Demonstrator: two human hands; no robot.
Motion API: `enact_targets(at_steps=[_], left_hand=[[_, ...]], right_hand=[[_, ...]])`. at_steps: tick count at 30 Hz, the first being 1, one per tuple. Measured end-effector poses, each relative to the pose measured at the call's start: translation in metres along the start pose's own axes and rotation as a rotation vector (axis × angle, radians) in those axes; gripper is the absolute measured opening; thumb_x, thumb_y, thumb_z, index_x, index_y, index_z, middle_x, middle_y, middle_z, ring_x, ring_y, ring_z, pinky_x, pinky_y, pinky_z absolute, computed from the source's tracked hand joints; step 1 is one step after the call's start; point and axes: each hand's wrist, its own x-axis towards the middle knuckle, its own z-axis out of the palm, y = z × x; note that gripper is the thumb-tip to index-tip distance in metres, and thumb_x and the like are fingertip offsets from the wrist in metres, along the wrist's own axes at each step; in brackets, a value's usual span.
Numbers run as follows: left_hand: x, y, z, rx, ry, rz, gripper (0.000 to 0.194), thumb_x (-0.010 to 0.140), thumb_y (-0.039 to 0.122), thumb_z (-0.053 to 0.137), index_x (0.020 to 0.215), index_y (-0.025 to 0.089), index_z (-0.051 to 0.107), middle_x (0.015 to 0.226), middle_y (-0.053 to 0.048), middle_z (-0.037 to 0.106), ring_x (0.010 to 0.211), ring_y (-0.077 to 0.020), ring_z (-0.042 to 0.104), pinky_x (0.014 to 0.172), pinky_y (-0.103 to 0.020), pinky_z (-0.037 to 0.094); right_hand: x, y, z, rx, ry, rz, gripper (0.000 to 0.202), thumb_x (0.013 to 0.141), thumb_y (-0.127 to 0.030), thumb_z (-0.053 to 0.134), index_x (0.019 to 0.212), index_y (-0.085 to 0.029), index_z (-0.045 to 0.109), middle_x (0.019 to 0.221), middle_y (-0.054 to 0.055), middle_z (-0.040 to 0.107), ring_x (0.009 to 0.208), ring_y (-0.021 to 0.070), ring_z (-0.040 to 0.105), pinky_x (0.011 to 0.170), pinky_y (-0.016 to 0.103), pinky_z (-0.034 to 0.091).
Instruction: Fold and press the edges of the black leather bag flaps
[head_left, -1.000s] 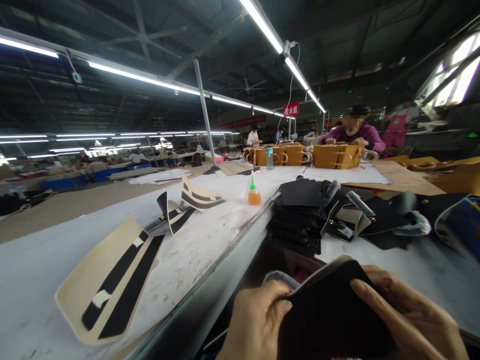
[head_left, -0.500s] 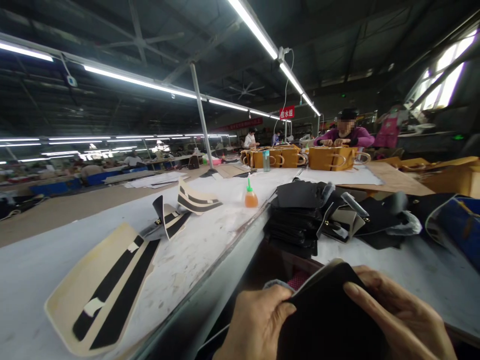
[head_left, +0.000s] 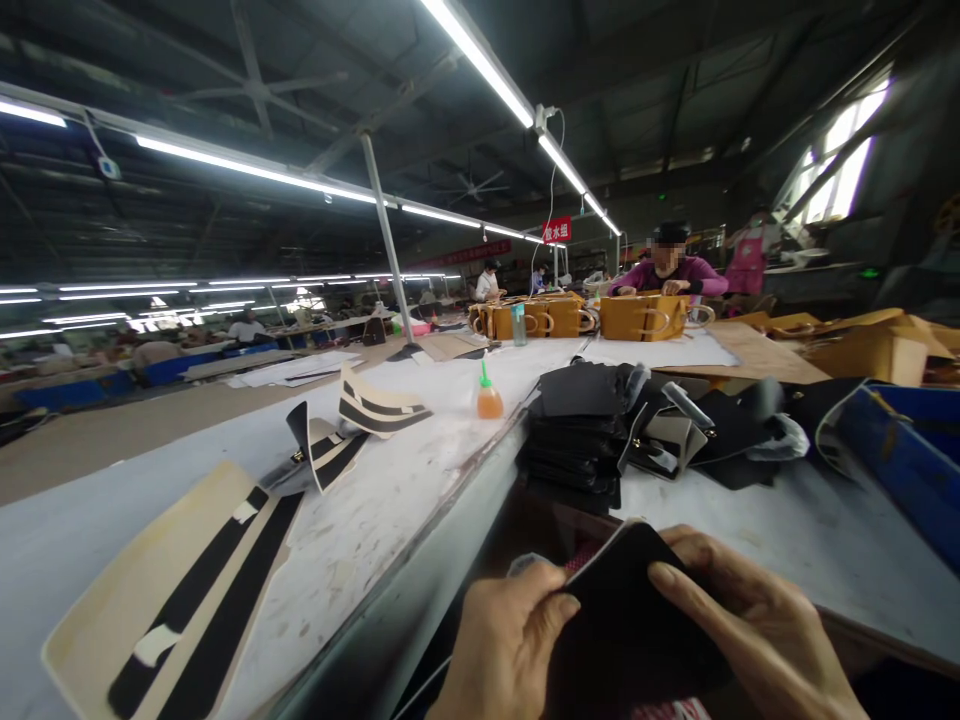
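Observation:
My left hand point(head_left: 499, 650) and my right hand point(head_left: 750, 630) both grip a black leather piece point(head_left: 626, 620) at the bottom of the view, close to my body. The left thumb presses its left edge, the right fingers lie across its upper right side. A pale lining shows along the piece's top edge. Just beyond it stands a stack of black leather pieces point(head_left: 574, 430) on the white worktable point(head_left: 750, 520).
A cream panel with black stripes point(head_left: 172, 610) lies at the left, with two smaller striped pieces point(head_left: 352, 420) further back. An orange glue bottle point(head_left: 488, 397) stands mid-table. A blue bin point(head_left: 900, 450) sits right. A person in purple point(head_left: 671, 275) works at tan bags point(head_left: 637, 315) at the far end.
The view has swung to the right, so everything sits further left and lower in the picture. My hands keep the same grip on the black leather piece.

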Motion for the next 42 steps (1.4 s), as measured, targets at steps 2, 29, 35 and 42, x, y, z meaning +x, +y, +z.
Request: enact_targets(at_steps=[2, 29, 35, 42], left_hand=[[-0.001, -0.003, 0.004, 0.054, 0.076, 0.047, 0.03, 0.096, 0.035, 0.041, 0.077, 0.016, 0.054, 0.064, 0.002, 0.039, 0.057, -0.0078, 0.035, 0.055, -0.023, 0.027], [0.001, 0.003, 0.035, 0.224, 0.392, 0.294, 0.022, 0.096, 0.02, 0.042, 0.092, 0.022, 0.063, 0.07, 0.001, 0.066, 0.057, -0.0099, 0.06, 0.058, -0.02, 0.041], [-0.002, -0.005, 0.029, 0.355, 0.393, 0.347, 0.024, 0.096, 0.019, 0.041, 0.079, 0.019, 0.059, 0.056, 0.002, 0.053, 0.047, -0.0096, 0.05, 0.053, -0.023, 0.035], [0.003, -0.023, 0.024, 0.289, 0.29, 0.522, 0.032, 0.1, 0.026, 0.033, 0.071, 0.019, 0.044, 0.053, 0.005, 0.043, 0.042, -0.0082, 0.037, 0.047, -0.026, 0.026]], right_hand=[[0.001, 0.0, 0.002, -0.041, 0.025, -0.087, 0.026, 0.073, -0.044, 0.074, 0.066, -0.021, 0.066, 0.077, 0.002, 0.068, 0.071, 0.0146, 0.062, 0.064, 0.017, 0.05], [-0.022, -0.017, 0.039, -0.132, 0.302, -0.541, 0.012, 0.081, -0.021, 0.069, 0.073, -0.024, 0.06, 0.077, -0.001, 0.064, 0.066, 0.0114, 0.062, 0.061, 0.018, 0.05], [-0.018, -0.015, 0.037, -0.008, 0.144, -0.4, 0.017, 0.079, -0.026, 0.072, 0.072, -0.024, 0.057, 0.078, -0.003, 0.066, 0.067, 0.0102, 0.065, 0.061, 0.015, 0.052], [-0.012, -0.012, 0.029, -0.155, -0.17, -0.419, 0.008, 0.087, -0.034, 0.065, 0.086, -0.027, 0.064, 0.074, -0.005, 0.064, 0.062, 0.0076, 0.06, 0.061, 0.014, 0.048]])
